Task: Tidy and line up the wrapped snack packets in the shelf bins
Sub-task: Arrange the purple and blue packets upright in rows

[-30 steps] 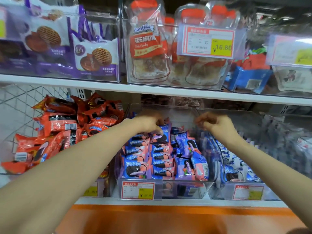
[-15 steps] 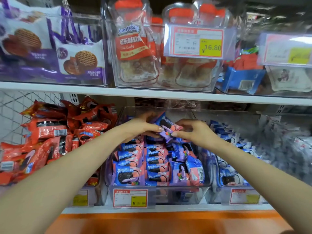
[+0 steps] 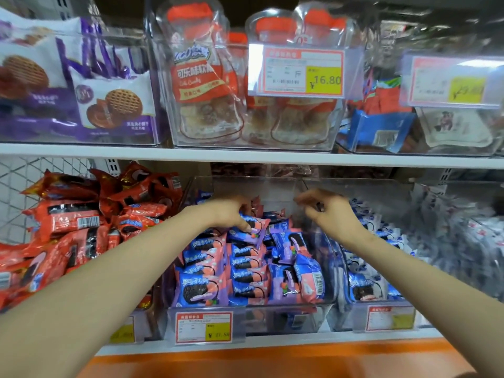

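A clear middle bin (image 3: 286, 319) on the lower shelf holds blue-and-pink cookie packets (image 3: 200, 289). They stand in two neat rows on the left, while those on the right lie loose and tilted. My left hand (image 3: 229, 214) reaches over the back of the rows and grips one blue-and-pink packet (image 3: 255, 226), thumb on its face and the packet tilted. My right hand (image 3: 330, 214) hovers at the bin's back right corner, apart from the packets. Its fingers are loosely curled and nothing shows in them.
A heap of red packets (image 3: 68, 216) fills the bin on the left. Blue-and-white packets (image 3: 364, 290) fill the bin on the right. The upper shelf edge (image 3: 245, 156) runs just above my hands and carries clear bins of bagged snacks. Price tags (image 3: 203, 327) hang on the bin fronts.
Half a second ago both hands held the packet above the rows. My right hand has let go and drawn off to the right, and my left hand has lowered the packet toward the rows.
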